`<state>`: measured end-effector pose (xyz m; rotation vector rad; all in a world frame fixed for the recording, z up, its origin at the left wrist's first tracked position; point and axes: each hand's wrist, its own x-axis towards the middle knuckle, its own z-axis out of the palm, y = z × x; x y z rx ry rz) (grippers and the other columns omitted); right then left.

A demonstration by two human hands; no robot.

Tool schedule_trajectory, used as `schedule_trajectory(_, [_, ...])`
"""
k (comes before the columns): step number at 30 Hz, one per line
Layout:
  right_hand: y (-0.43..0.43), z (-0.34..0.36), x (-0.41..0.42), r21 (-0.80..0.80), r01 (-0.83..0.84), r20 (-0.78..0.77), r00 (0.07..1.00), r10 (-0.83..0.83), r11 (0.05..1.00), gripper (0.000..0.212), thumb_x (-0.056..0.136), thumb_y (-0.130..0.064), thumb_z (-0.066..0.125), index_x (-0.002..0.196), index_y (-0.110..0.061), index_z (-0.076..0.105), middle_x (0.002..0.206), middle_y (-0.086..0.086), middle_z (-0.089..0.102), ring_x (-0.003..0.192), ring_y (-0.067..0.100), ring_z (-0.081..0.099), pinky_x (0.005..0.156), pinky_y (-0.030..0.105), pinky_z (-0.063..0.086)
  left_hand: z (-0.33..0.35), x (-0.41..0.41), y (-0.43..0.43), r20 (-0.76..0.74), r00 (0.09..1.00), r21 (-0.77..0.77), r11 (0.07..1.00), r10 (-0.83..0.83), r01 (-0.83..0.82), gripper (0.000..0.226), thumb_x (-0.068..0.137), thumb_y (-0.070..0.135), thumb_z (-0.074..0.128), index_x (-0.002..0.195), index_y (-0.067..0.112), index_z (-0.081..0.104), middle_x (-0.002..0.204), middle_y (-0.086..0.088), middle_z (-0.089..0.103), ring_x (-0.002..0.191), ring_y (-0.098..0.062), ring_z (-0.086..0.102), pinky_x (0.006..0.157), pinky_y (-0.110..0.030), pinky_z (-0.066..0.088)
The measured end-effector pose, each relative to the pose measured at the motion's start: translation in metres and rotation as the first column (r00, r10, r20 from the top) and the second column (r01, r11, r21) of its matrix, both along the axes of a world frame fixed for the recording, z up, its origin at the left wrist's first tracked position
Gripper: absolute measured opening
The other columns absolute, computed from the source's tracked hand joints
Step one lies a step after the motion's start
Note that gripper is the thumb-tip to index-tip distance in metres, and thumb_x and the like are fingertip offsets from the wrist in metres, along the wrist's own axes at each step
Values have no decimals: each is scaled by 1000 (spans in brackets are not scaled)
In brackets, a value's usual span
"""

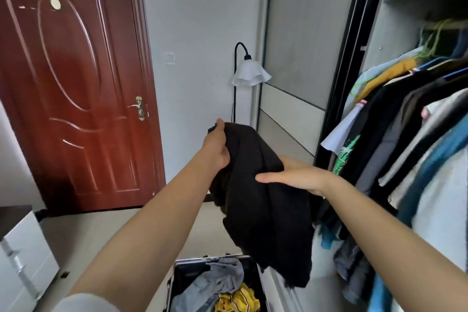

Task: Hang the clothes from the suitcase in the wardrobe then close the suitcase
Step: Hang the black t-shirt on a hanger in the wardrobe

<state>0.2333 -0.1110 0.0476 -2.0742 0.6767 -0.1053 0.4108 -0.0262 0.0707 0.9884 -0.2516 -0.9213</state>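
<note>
Our left hand (217, 148) grips the black garment (258, 197) on top; our right hand (296, 172) pinches its middle, above the suitcase (202, 259). Green print (344, 156) on a shirt (361, 134) is unreadable.

A red-brown panelled door (76, 83) is standing shut at 10 o'clock, its brass handle (138, 107) sitting at the right edge, a white wall switch (170, 58) is showing beside it, a white-shaded floor lamp (250, 73) is standing near 12 o'clock and a white drawer unit (22, 256) is sitting at 8 o'clock.

red-brown door (76, 83), pale grey wall (202, 20), floor lamp (250, 73), white drawers (27, 261)
</note>
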Motion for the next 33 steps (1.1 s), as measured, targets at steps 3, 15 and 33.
schedule_trajectory(3, [-12, -32, -31, 36, 173, -37, 984, -172, 984, 54, 77, -31, 81, 125, -19, 59, 115, -1, 69, 100, 16, 67, 91, 32, 54, 1, -13, -9, -133, 990, -102, 993, 48, -62, 36, 101, 35, 44, 105, 2, 59, 115, -16, 64, 110, -27, 62, 96, -39, 50])
schedule_trajectory(15, [-27, 26, 5, 724, 328, 217, 726, -652, 606, 17, 93, -16, 58, 81, -6, 65, 78, 11, 66, 71, 25, 62, 73, 35, 54, -52, -5, 14, 281, 738, 627, 700, -614, 343, 64, 95, 55, 40, 119, -2, 58, 97, -12, 71, 84, -27, 69, 78, -40, 56])
schedule_trajectory(33, [-36, 65, -10, 851, 170, 396, 413, -820, 496, 30, 97, -7, 42, 71, -3, 54, 58, 8, 64, 48, 22, 63, 39, 20, 50, -125, -4, -15, 572, 629, 498, 833, -526, 243, 23, 93, 34, 61, 98, 13, 72, 83, 6, 74, 76, -8, 69, 73, -23, 55])
